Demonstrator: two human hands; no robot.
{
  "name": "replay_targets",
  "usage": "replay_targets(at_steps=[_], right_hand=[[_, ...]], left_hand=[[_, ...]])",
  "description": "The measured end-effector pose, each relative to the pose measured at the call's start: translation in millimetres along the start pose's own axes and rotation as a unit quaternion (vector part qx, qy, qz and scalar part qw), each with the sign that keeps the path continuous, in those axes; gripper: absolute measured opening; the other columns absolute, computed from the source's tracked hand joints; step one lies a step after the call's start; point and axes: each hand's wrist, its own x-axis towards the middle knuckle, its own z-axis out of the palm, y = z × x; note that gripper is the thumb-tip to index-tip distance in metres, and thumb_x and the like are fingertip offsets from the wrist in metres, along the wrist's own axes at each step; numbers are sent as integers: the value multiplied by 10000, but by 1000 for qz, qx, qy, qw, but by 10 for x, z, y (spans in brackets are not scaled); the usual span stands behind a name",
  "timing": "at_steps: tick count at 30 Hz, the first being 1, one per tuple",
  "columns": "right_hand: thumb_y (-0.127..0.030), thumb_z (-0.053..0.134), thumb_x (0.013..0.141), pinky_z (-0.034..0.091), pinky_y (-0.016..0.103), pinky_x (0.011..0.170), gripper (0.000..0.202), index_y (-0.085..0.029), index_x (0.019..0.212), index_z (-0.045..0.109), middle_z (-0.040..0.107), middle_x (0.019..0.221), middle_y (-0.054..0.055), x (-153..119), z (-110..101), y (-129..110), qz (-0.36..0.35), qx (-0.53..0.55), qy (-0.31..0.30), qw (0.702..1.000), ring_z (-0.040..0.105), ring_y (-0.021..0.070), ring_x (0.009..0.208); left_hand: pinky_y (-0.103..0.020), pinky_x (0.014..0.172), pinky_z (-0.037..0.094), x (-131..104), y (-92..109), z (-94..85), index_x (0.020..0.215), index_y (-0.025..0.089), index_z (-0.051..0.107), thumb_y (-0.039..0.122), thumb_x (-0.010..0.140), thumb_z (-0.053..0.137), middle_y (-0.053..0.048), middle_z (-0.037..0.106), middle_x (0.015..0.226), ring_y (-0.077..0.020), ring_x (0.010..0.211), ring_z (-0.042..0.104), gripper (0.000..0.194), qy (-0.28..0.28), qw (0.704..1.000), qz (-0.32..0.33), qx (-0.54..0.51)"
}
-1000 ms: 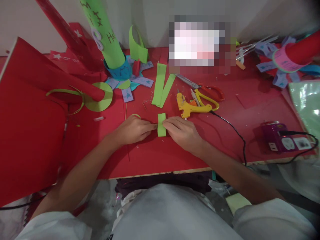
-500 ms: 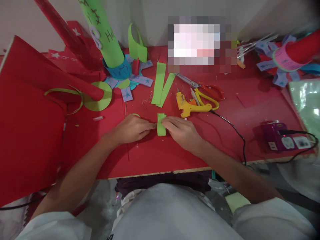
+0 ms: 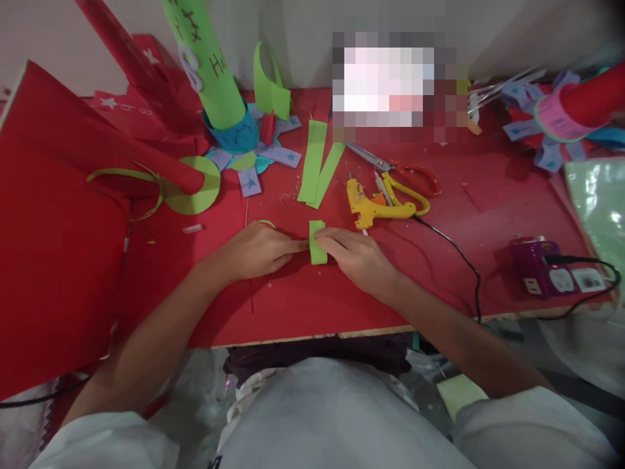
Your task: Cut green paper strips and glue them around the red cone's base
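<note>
Folded lime-green paper strip [image 3: 318,253]: dead centre
Blue paper ring [image 3: 233,135]: upper left, green paper tube [image 3: 217,98] inside
Right hand [image 3: 359,255]: nearly closed, pinching strip's edge
Left hand [image 3: 258,251]: half-curled, can't tell if gripping

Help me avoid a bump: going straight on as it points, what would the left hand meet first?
The left hand would likely meet the short green paper-like strip just ahead of it, then the right hand; depth leaves any present contact unclear.
</note>
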Motion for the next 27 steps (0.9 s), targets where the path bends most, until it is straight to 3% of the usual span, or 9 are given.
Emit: replay_targets(at_steps=[27], right_hand=[[-64,427,1069,610,423,1050,328,-167,1211,703,775,1211,151,26,-9,54,-9,4,-21,1000,731,269,1197]], left_hand=[[-283,692,448,13,8,-69,1379,288,702,162,987,503,-31,840,963,-173,814,754,457,-41,999,-11,3]])
